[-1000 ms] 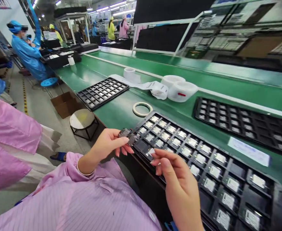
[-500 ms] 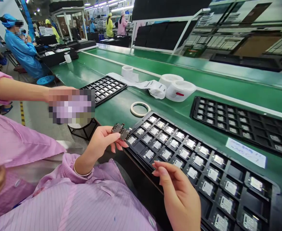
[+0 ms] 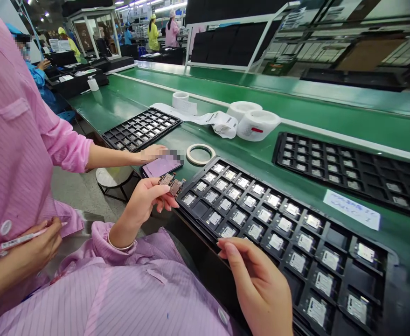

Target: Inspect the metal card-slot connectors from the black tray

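Observation:
My left hand [image 3: 142, 205] pinches small circuit boards [image 3: 171, 184] between thumb and fingers, just off the near left corner of a black compartment tray [image 3: 199, 212]. Silvery boards [image 3: 250, 201] lie in many of that tray's compartments, while a few compartments hold none. At the tray's near edge is my right hand [image 3: 260, 284], its fingers curled and thumb laid against the index finger. Nothing shows between those fingertips. Beyond my left hand, a co-worker's hand [image 3: 152, 153] rests on a phone [image 3: 161, 164] with a lilac screen.
A tape ring [image 3: 200, 154] lies behind the tray. White label rolls [image 3: 259, 126], another filled tray [image 3: 142, 129] and a third tray [image 3: 362, 170] sit farther back on the green bench. A handwritten paper [image 3: 351, 209] lies between trays. The co-worker's other hand [image 3: 47, 245] holds a pen.
The co-worker has leaned in from the left, and the phone has come down beside the tape ring. Their pen hand has come into fuller view. My hands have barely moved.

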Demonstrator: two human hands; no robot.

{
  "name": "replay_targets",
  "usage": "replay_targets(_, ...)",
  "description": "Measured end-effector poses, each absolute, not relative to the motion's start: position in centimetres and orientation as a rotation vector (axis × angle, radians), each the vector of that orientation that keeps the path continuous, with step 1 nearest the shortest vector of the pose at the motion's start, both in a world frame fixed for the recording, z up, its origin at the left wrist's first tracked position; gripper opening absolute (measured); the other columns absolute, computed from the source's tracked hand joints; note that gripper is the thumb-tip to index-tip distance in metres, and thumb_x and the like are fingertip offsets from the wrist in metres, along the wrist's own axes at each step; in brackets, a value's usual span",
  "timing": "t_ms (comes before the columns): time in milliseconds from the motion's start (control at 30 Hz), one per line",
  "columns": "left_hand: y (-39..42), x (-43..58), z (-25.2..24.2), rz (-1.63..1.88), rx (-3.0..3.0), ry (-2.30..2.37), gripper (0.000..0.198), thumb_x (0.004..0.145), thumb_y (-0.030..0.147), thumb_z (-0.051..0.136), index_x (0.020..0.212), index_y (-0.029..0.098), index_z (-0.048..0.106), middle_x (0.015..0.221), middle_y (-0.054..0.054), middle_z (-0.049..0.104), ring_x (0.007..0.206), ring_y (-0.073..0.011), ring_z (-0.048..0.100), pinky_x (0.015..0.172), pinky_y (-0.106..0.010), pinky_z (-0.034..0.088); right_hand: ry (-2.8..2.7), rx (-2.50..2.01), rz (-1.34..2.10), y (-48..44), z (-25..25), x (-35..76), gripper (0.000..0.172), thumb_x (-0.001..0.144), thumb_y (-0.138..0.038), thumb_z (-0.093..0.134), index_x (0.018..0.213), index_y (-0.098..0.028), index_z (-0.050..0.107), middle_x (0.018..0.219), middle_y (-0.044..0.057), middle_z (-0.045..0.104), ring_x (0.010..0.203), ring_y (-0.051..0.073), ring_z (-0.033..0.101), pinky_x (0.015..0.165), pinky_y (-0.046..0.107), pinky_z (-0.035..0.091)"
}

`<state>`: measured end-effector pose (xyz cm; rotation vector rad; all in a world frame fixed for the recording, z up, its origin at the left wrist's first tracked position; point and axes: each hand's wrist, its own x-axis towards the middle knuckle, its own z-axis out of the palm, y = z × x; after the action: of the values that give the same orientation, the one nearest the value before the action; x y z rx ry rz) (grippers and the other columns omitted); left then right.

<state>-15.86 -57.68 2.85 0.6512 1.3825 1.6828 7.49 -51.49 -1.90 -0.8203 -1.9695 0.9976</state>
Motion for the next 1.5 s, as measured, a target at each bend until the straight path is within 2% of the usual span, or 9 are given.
replay_targets(333,-57.9,-15.6,2.0,1.674,0.662,1.383,0.023,0.066,0.036,0.069,0.063,0.015,0.061,0.055,-0.007,0.071,0.041,-0.0107,0.056,0.038,-0.018,0.032,-2.014,-0.754,0.946,-52.3,-1.0,7.9,0.015,0.098,-0.028,0.06,0.086,-0.024,0.069,0.076,-0.002,0.069,0.066,0.014,0.064,0.061,0.023,0.05)
replay_targets(867,-57.8,-15.4,1.9,1.661,0.731,1.446,0.022,0.068,0.036,0.066,0.062,0.016,0.061,0.052,-0.005,0.068,0.041,-0.0104,0.055,0.04,-0.019,0.032,-2.082,-0.733,0.938,-52.5,-1.2,7.8,0.019,0.099,-0.029,0.058,0.084,-0.023,0.067,0.077,0.001,0.068,0.065,0.016,0.064,0.057,0.026,0.05)
replay_targets(1000,-57.9,-15.1,1.6,1.618,0.791,1.451,0.021,0.07,0.034,0.066,0.061,0.015,0.062,0.054,-0.006,0.069,0.043,-0.011,0.057,0.042,-0.019,0.033,-2.169,-0.638,0.7,-52.3,-0.4,7.2,0.011,0.099,-0.02,0.055,0.098,-0.02,0.065,0.087,0.004,0.065,0.074,0.017,0.063,0.064,0.027,0.05)
replay_targets(1100,-58.0,-14.6,1.5,1.574,0.858,1.454,0.022,0.074,0.031,0.067,0.061,0.015,0.064,0.056,-0.006,0.07,0.046,-0.0109,0.058,0.044,-0.02,0.035,-2.246,-0.555,0.359,-52.3,1.4,5.8,0.023,0.096,-0.014,0.051,0.115,-0.015,0.065,0.095,0.009,0.058,0.084,0.021,0.058,0.073,0.034,0.048)
replay_targets(1200,-58.2,-14.1,1.6,1.544,0.909,1.459,0.02,0.078,0.028,0.065,0.063,0.015,0.067,0.058,-0.005,0.071,0.05,-0.0119,0.059,0.047,-0.021,0.036,-2.309,-0.485,0.094,-52.5,3.2,4.1,0.031,0.094,-0.012,0.047,0.118,-0.015,0.066,0.092,0.009,0.052,0.083,0.023,0.052,0.073,0.038,0.043)
replay_targets(1367,-58.3,-13.5,2.1,1.552,0.965,1.464,0.022,0.078,0.029,0.066,0.059,0.02,0.066,0.056,-0.002,0.066,0.052,-0.0139,0.058,0.048,-0.023,0.037,-2.376,-0.489,-0.019,-52.8,4.3,2.2,0.038,0.089,-0.011,0.048,0.123,-0.017,0.065,0.092,0.008,0.053,0.086,0.024,0.05,0.077,0.039,0.039)
replay_targets(1500,-58.1,-13.2,3.2,1.538,0.902,1.439,0.021,0.076,0.03,0.069,0.06,0.019,0.064,0.053,0.0,0.061,0.048,-0.0128,0.058,0.047,-0.021,0.037,-2.387,-0.501,-0.045,-53.0,4.0,2.3,0.037,0.09,-0.011,0.048,0.122,-0.018,0.065,0.092,0.008,0.054,0.089,0.025,0.05,0.081,0.039,0.037)
